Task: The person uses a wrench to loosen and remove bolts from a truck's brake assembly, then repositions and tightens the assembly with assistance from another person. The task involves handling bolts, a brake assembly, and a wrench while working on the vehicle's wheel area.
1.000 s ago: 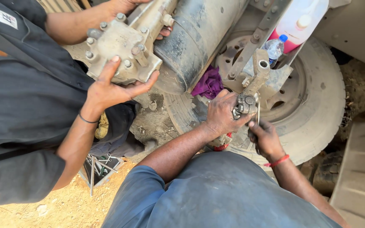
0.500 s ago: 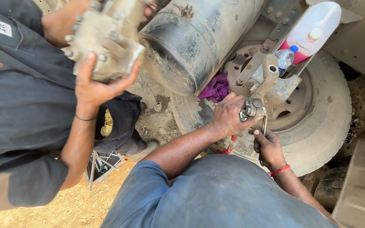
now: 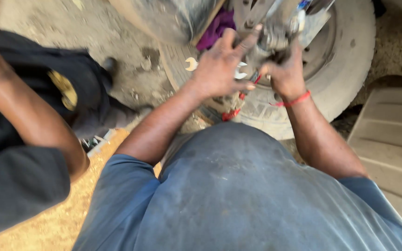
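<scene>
The left hand (image 3: 220, 67) reaches up with fingers spread open, their tips touching a blurred grey metal fitting (image 3: 275, 37) at the far middle of the scene. The right hand (image 3: 287, 74), a red cord at its wrist, is closed around the lower part of that fitting. Below the hands lies a large worn rubber tyre (image 3: 350, 69). A silver open-ended spanner (image 3: 191, 63) rests on the tyre just left of the left hand. A purple rag (image 3: 217, 28) lies farther off. At the left, another person's bare forearm (image 3: 29, 121) crosses the view.
</scene>
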